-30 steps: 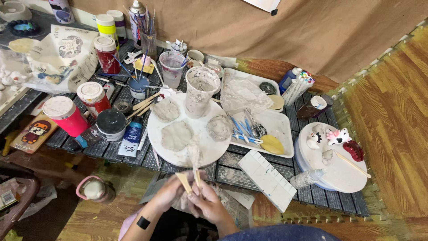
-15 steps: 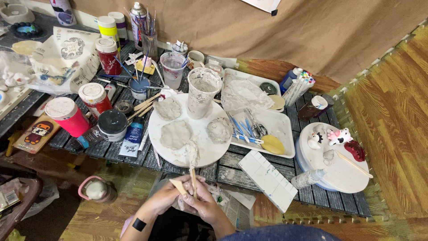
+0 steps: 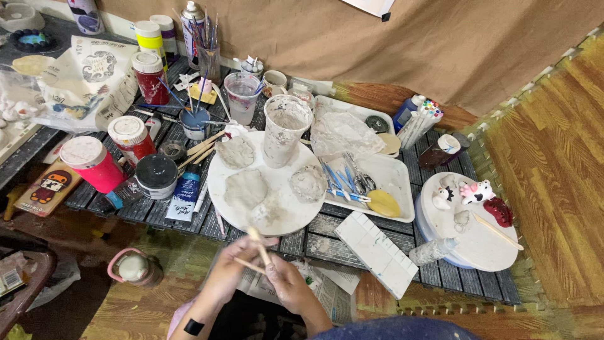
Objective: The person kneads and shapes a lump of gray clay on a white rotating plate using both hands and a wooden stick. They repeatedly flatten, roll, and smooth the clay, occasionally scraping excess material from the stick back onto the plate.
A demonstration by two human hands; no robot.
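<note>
Head view: the person is sitting low at a slatted dark bench [image 3: 314,234] and bringing both hands together just in front of its near edge. The left hand [image 3: 231,272] is curling around the lower part of a pale wooden stick [image 3: 258,246], and the right hand [image 3: 284,281] is pinching it from the other side, fingers closed and smeared with grey clay. The stick is tilting upward, its tip just overlapping the near rim of a round white board [image 3: 277,217]. The picture is blurred at the hands, so whether a second thin stick is crossing beneath the first is hard to tell.

On the board, flattened clay patches [image 3: 245,189] are lying beside a clay-coated cup [image 3: 284,129], which is standing upright. To its right a white tray [image 3: 390,182] is holding blue-handled tools and a yellow sponge [image 3: 383,203]. Red-lidded jars [image 3: 94,162] are standing to the left, well apart from the hands.

Judging from the grip, wiping or rubbing the stick clean would go best with a steady pinch near its middle, working away from the body, and keeping the tip clear of the soft clay patches so nothing gets dented.
</note>
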